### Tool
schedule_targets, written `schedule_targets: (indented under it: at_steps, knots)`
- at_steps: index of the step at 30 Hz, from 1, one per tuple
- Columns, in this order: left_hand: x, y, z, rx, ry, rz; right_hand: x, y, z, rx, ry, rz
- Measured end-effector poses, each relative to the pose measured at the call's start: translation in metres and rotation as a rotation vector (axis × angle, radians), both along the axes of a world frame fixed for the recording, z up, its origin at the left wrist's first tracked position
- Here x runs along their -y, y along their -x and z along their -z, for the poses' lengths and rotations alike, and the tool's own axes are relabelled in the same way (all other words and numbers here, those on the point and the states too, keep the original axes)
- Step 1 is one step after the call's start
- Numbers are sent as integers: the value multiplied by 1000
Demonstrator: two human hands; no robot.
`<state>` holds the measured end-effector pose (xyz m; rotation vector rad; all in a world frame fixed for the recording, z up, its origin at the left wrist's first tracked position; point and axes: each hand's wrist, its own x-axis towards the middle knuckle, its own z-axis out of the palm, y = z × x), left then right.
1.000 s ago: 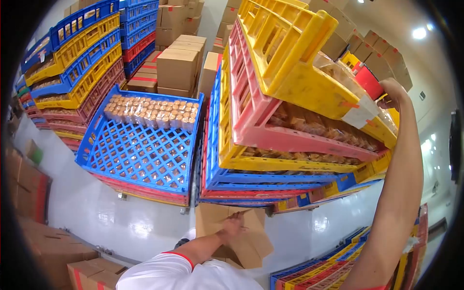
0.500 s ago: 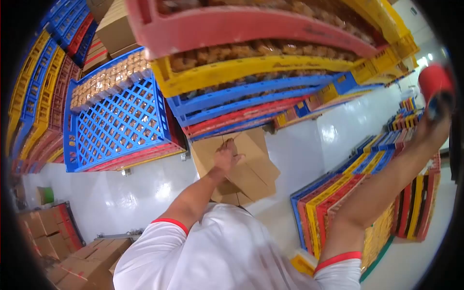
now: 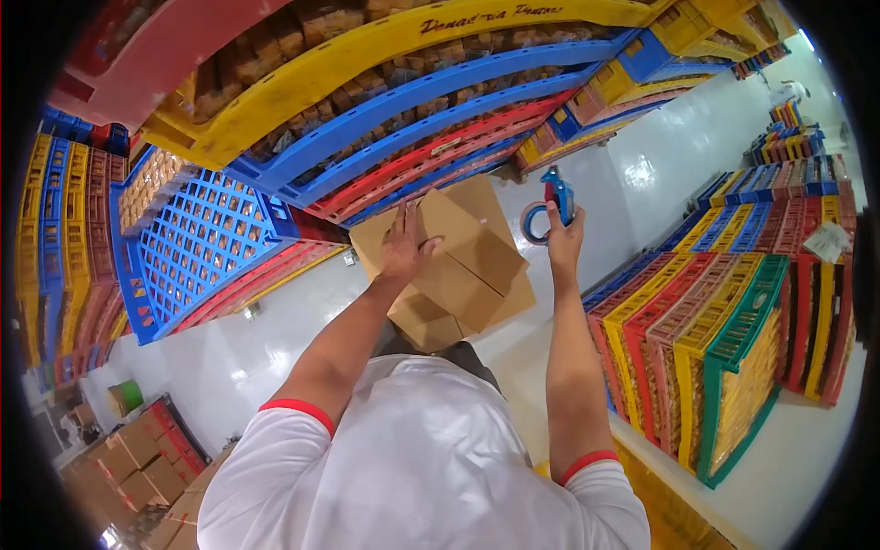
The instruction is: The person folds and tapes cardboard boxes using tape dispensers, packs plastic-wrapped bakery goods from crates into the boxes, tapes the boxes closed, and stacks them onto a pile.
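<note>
The left hand [image 3: 401,249] lies flat, grip wide, on the brown box [image 3: 458,266], maybe to keep it steady. The right hand [image 3: 566,240] holds the tape tool [image 3: 562,192], right of the box.

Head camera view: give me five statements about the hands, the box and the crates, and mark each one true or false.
1. The left hand rests on the cardboard box with its fingers spread. True.
2. The tape dispenser is in the left hand. False: the right hand holds it.
3. A yellow crate at the top of the picture bears dark lettering. True.
4. The green crate shows left of the box in the picture. False: the green crate is on the right.
5. The person's sleeves end in blue bands. False: the sleeves end in red bands.
</note>
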<state>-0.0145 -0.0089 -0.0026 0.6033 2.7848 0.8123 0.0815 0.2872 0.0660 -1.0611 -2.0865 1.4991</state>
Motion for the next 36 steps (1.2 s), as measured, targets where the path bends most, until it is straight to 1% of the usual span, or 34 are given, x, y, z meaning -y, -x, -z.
schedule_targets:
  at_steps: [1, 2, 3, 4, 5, 7, 9, 10, 12, 13, 15, 17, 19, 21, 23, 24, 26, 27, 29, 30, 32, 33, 35, 36]
  knots:
    - [1, 1, 1, -43, 24, 44, -21, -4, 59, -19, -87, 30]
    - [4, 0, 3, -85, 51, 91, -29, -10, 92, -36, -172, 61]
    - [5, 0, 8, -82, 55, 98, -13, -15, 92, 102, -206, -33]
    - [5, -2, 14, -117, 83, 99, -10, -12, 82, 171, -221, -81]
    - [3, -1, 18, -154, 107, 92, -4, -6, 68, 198, -247, -122]
    - [3, -1, 19, -132, 106, 81, 16, -2, 45, 238, -268, -169]
    - [1, -3, 15, -112, 105, 73, 39, -4, 28, 73, -278, -215]
    - [-1, -3, 12, -100, 109, 62, 58, -4, 16, 76, -276, -220]
    - [-1, 0, 16, -85, 124, 41, 98, -11, -2, -107, -488, -387]
    - [-1, 2, 21, -107, 109, 52, 104, -21, 2, -106, -479, -397]
    - [3, -3, 25, -113, 109, 59, 118, -47, 14, 231, -711, -728]
    - [-2, -1, 15, -61, 104, 41, 115, -73, 25, 254, -690, -709]
    - [-2, -1, 13, -90, 104, 37, 106, -100, 30, 272, -676, -689]
    - [-7, 1, 7, -128, 92, 28, 94, -118, 30, 196, -696, -681]
    - [-8, -5, -14, -489, 128, 40, 91, -120, 31, 145, -710, -666]
    - [-9, -10, -26, -488, 131, 42, 92, -121, 32, 98, -716, -642]
    - [-10, -26, -46, 688, -212, 14, 93, -124, 38, 111, -708, -643]
    - [-11, -34, -38, 688, -210, 16, 92, -124, 40, 120, -709, -645]
    - [-10, -53, -12, 1268, -564, -153, 93, -126, 41, 133, -710, -652]
    - [-12, -60, -15, 1267, -565, -152, 92, -126, 41, 144, -715, -662]
    - [-17, -70, -28, 1138, -785, -245, 90, -123, 42, 134, -712, -626]
    - [-16, -73, -32, 1146, -785, -253, 91, -124, 40, 127, -704, -597]
    - [-13, -62, -39, 1324, -996, -269, 96, -118, 37, 108, -737, -633]
    - [-11, -60, -25, 1313, -999, -274, 100, -110, 33, 84, -775, -659]
